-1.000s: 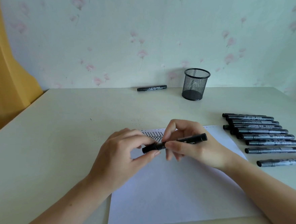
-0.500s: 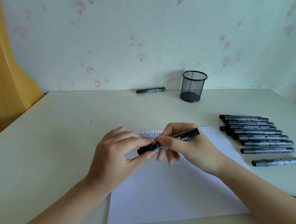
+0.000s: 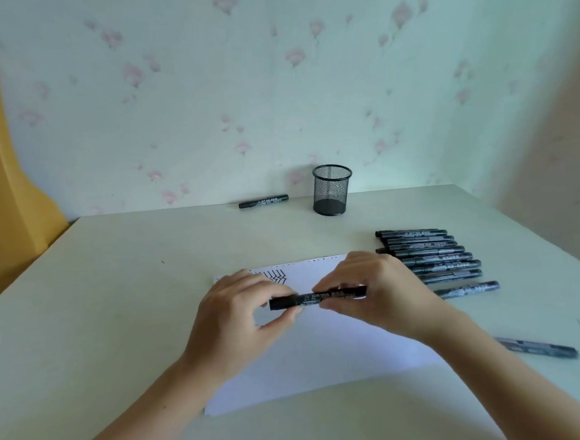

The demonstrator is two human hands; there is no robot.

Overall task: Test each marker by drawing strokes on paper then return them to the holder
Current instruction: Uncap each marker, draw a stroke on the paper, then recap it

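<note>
A black marker (image 3: 316,298) lies level in the air above the white paper (image 3: 325,354). My left hand (image 3: 237,323) pinches its capped left end between thumb and fingers. My right hand (image 3: 383,292) grips the barrel at the right end. Black zigzag strokes (image 3: 274,276) mark the paper's top left part. The black mesh holder (image 3: 331,189) stands at the back of the table near the wall, with no marker showing above its rim.
A row of several black markers (image 3: 428,253) lies to the right of the paper, with one more (image 3: 468,289) just below it. Another marker (image 3: 537,347) lies near the right forearm, and one (image 3: 263,201) at the back by the wall. A yellow chair (image 3: 1,192) stands left.
The marker has levelled out from a tilt, still held at both ends. The camera view has shifted, so the table looks farther away and a marker at the lower right has come into view.
</note>
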